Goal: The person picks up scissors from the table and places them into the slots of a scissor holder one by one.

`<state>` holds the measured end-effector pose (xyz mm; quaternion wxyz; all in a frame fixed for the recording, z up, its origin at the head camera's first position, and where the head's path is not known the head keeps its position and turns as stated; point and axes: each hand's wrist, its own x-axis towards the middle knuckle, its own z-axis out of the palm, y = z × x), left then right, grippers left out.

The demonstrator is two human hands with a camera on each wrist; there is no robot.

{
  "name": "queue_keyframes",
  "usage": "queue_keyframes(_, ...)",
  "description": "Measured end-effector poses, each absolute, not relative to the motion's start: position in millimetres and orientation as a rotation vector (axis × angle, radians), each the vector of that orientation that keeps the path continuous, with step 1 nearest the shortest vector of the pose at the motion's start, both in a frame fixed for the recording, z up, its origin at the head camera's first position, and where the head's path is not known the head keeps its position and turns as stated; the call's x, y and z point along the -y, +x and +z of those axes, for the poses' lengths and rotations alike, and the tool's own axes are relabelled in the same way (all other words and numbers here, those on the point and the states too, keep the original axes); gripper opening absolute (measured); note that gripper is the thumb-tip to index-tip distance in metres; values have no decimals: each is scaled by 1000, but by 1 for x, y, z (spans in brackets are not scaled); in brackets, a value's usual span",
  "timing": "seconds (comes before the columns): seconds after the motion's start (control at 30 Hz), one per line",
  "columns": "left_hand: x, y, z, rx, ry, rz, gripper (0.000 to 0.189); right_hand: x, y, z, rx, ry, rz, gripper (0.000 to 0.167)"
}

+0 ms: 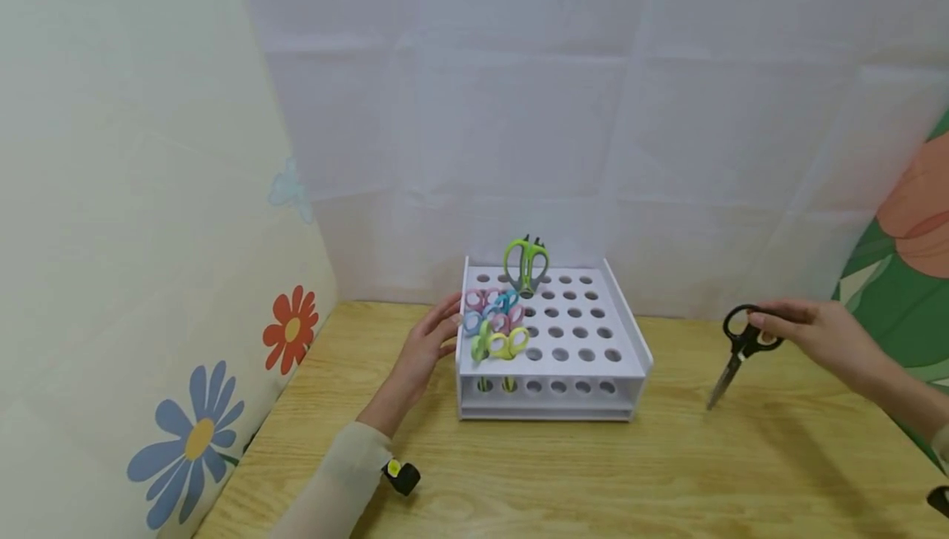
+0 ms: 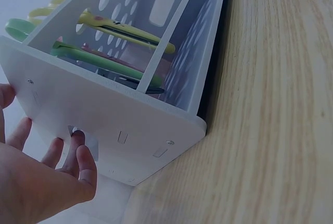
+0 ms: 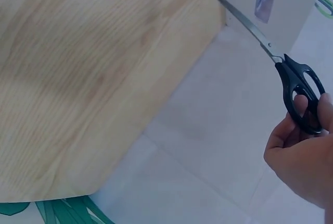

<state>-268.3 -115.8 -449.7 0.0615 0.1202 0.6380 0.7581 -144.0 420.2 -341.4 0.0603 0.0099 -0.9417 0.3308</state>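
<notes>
A white rack (image 1: 544, 364) with rows of round holes stands on the table. Several small scissors with pastel handles fill its left holes, among them a yellow pair (image 1: 508, 344) and a green pair (image 1: 481, 343). Larger green-and-grey scissors (image 1: 526, 265) stand upright near the back. My left hand (image 1: 424, 347) rests against the rack's left side; in the left wrist view one fingertip sits at the slot in that side panel (image 2: 114, 125). To the right of the rack, my right hand (image 1: 819, 333) pinches black-handled scissors (image 1: 743, 347) by the handle loops, closed blades slanting down above the table.
The wooden table (image 1: 549, 481) meets a pale cloth backdrop (image 1: 474, 135) behind the rack. A flower-printed wall (image 1: 200, 440) borders the left, and a printed green-and-orange panel (image 1: 900, 275) the right. Most rack holes hold nothing.
</notes>
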Motion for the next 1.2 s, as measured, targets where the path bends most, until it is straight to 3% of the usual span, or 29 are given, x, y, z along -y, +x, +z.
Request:
queue_keyframes(0.3, 120, -269, -451, -1942, 365, 2278, 51, -404, -150, -320, 2707, 145, 1005, 41)
queue_keyframes(0.87, 125, -268, -452, -1949, 387, 2285, 51, -345, -176, -268, 2698, 140, 1070, 55)
queue_keyframes(1.2, 116, -268, -448, -1958, 399, 2283, 51, -313, -205, -262, 2673, 187, 1166, 59)
